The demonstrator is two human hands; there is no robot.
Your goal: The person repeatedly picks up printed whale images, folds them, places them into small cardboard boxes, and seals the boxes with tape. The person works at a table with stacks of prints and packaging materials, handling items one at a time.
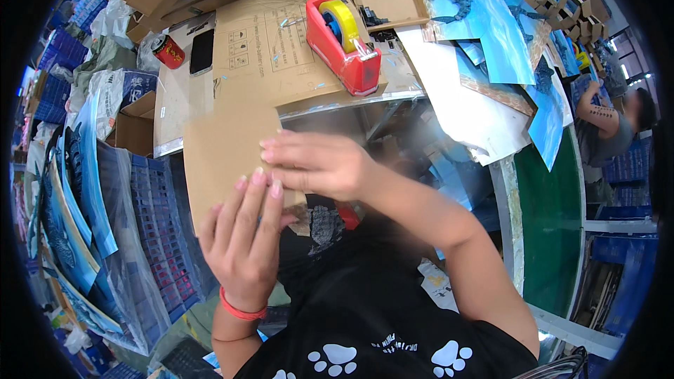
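A plain brown cardboard piece [226, 147] is held up in front of my black shirt, off the table. My left hand [242, 231], with a red band at its wrist, grips the lower part, its fingers over the face and the thumb by the bottom right corner. My right hand [321, 163] lies across the right edge with its fingertips on the face, close to the left fingertips. Its thumb is hidden. Below the hands, a dark grey textured piece [324, 226] shows in part beside the cardboard's lower corner; what it belongs to is unclear.
Ahead, a red tape dispenser [342, 47] stands on a flat cardboard carton [258, 47]. A phone [202, 51] and a red can [168, 51] are to its left. Blue sea-creature panels [505, 37] lie at right; more fill a blue crate [158, 221] at left. A person [611, 121] is far right.
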